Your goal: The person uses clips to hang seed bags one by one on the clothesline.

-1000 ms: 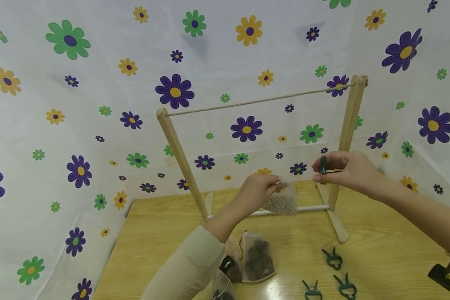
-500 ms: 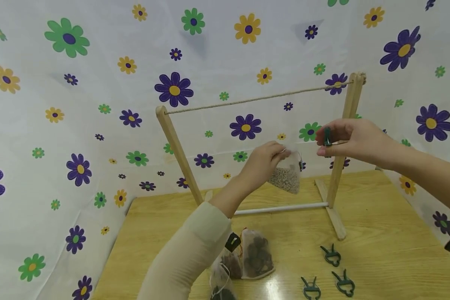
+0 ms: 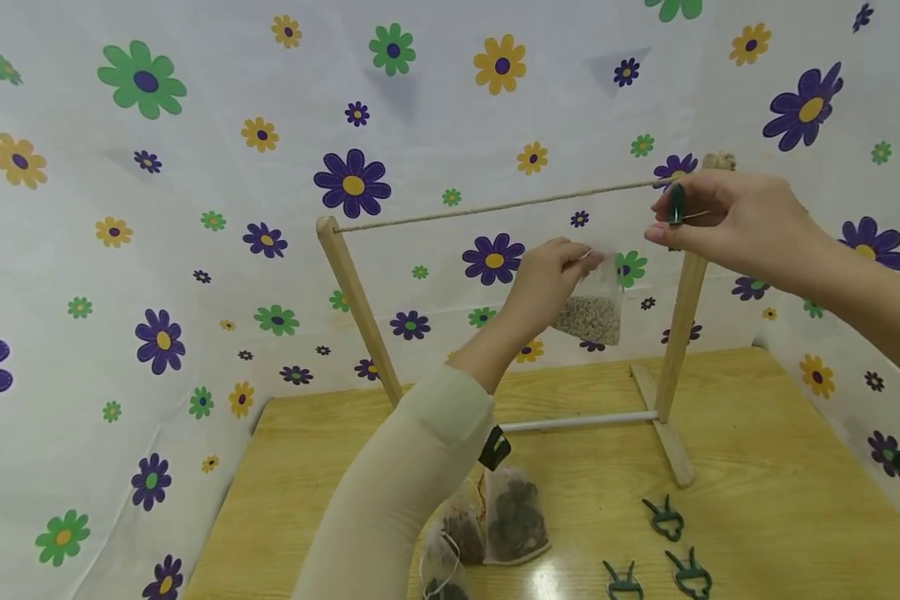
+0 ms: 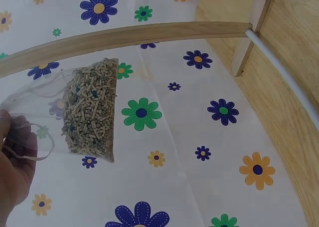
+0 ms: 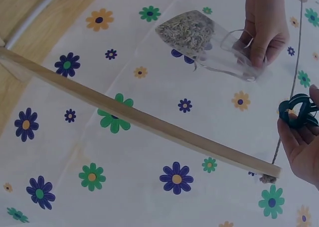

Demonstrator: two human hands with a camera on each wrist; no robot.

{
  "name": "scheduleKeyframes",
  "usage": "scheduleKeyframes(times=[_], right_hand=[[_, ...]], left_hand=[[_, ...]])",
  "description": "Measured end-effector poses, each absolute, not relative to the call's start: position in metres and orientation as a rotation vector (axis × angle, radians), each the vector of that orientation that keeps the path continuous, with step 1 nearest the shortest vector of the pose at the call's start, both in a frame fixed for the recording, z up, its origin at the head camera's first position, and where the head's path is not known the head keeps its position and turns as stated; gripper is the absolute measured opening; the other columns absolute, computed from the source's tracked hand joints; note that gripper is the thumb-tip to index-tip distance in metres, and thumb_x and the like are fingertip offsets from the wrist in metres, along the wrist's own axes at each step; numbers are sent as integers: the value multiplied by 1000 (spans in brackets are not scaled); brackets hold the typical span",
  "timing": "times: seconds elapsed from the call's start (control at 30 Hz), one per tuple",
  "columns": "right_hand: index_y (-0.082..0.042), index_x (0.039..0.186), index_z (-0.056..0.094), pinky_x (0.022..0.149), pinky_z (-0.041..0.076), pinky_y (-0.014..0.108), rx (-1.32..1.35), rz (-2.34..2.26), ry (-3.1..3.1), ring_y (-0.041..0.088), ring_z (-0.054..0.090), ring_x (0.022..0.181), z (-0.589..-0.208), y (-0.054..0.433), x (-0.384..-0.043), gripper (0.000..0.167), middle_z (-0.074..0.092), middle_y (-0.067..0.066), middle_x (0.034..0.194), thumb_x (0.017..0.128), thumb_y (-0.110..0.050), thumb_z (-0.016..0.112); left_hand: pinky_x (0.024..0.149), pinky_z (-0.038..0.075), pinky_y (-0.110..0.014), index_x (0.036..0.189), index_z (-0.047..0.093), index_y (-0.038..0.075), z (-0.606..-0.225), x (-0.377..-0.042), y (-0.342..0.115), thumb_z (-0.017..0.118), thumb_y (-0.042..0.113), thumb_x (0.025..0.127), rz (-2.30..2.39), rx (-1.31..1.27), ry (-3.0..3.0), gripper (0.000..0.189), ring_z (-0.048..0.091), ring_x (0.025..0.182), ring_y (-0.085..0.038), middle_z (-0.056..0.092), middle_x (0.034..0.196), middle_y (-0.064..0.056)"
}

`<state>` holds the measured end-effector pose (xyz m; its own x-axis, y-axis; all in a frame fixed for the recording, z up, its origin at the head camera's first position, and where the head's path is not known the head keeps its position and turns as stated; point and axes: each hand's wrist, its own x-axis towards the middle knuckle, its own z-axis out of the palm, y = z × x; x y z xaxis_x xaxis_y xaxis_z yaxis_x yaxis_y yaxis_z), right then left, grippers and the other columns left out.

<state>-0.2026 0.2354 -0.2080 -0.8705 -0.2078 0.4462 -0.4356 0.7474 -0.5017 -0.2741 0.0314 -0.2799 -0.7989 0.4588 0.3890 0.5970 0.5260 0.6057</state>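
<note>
My left hand pinches the gathered top of a sheer mesh drawstring bag, which hangs below the fingers. In the left wrist view the bag's lower part holds pale pellets with a few blue bits, and its cord loops past the fingers. My right hand holds a dark green plastic clip between thumb and fingers. That hand is close to the right end of a rope strung between two wooden posts. The bag is a little below the rope, apart from the clip.
Several filled mesh bags lie on the wooden table, partly behind my left sleeve. More green clips lie at front right. The stand's right post and white crossbar rise beyond them. Flowered cloth surrounds the table.
Both hands have risen from low over the table towards the rope, the left with the bag and the right with the clip. The bags and clips on the table stay put.
</note>
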Motion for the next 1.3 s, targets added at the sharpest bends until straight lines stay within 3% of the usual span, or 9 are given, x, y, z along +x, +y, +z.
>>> scheduleKeyframes(times=[0.1,0.23,0.4,0.77,0.93,1.17,1.3], right_hand=[[-7,102,67,73,39,6,489,956,-2521,-17,56,76,-201,236,-205,26,69,-6,88,88,-29,69],[-11,103,70,81,38,20,422,1172,-2484,-3,58,87,-190,234,-213,27,68,-21,81,87,-32,69],[-14,103,73,91,32,37,317,1431,-2414,10,48,97,-179,231,-227,26,69,-19,81,85,-31,71],[-14,96,76,105,25,45,280,1620,-2406,9,47,104,-175,230,-248,16,70,-17,86,83,-25,73],[-14,94,76,102,29,41,284,1624,-2438,10,49,101,-176,231,-251,14,70,-18,85,83,-22,74],[-15,93,77,80,41,23,300,1601,-2488,11,52,93,-179,233,-251,13,70,-16,84,82,-23,75],[-17,97,76,93,41,33,295,1552,-2529,11,49,99,-179,234,-252,18,68,-18,88,83,-28,73]], left_hand=[[67,41,-18,108,71,10,-277,-278,37,52,31,97,-1148,-892,-2584,31,52,79,-10,65,98,-2],[69,42,-18,104,72,10,-274,-283,45,52,31,96,-1168,-876,-2578,30,54,80,-11,67,99,-2],[74,46,-16,112,70,11,-270,-284,54,54,30,96,-1218,-810,-2583,30,63,88,-8,71,101,-1],[79,48,-18,114,70,13,-260,-288,70,54,31,96,-1308,-740,-2573,30,66,93,-8,72,100,-1],[75,48,-17,111,71,10,-257,-286,76,56,28,95,-1329,-744,-2515,28,67,89,-10,73,97,-3],[77,49,-14,113,69,6,-257,-285,83,57,18,95,-1418,-761,-2401,25,70,87,-13,73,93,-7],[74,48,-12,107,71,6,-255,-285,85,55,16,96,-1389,-787,-2371,22,69,86,-12,73,89,-6]])
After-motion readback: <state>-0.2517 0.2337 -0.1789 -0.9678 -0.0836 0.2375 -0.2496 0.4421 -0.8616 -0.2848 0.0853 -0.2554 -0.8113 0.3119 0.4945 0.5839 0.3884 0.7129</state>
